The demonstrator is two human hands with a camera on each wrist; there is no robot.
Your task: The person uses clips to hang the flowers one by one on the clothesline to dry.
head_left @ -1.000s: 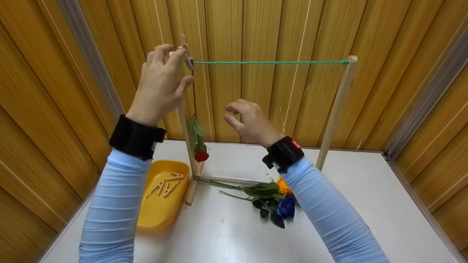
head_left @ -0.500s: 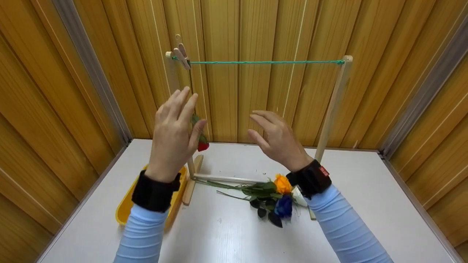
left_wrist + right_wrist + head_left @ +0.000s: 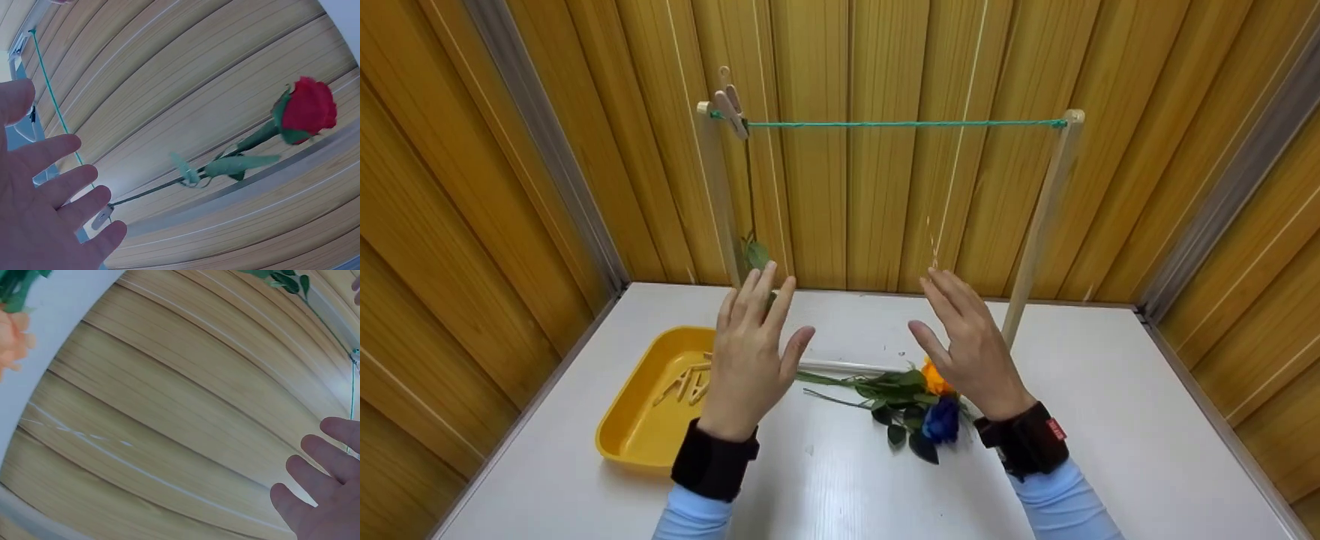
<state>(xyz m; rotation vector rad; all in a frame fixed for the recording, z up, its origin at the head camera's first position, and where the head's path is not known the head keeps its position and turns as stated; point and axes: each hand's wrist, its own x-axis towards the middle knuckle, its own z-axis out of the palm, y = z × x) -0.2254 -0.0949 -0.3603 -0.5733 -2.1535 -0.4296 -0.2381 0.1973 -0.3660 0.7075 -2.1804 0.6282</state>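
My left hand (image 3: 751, 352), fingers spread and holding nothing, is in front of the left post and hides the hanging flower's head in the head view. That flower, a red rose (image 3: 306, 111), hangs head down in full sight of the left wrist view. A wooden clothespin (image 3: 731, 112) pinches its stem to the green string (image 3: 885, 124) near the left post. My right hand (image 3: 971, 345) is also spread with nothing in it, above the flowers on the table. Among these are an orange rose (image 3: 936, 376) and a blue rose (image 3: 942, 420), their stems pointing left.
A yellow tray (image 3: 619, 420) with several clothespins (image 3: 684, 384) stands on the white table (image 3: 840, 495) at left. The string runs between a left wooden post (image 3: 716, 180) and a right wooden post (image 3: 1039, 225). Wood-patterned panels (image 3: 877, 210) close off the back and sides.
My left hand has come away from the clothespin and dropped down in front of the rose. My right hand has moved right and down, its fingers straightening. The rose stays hanging.
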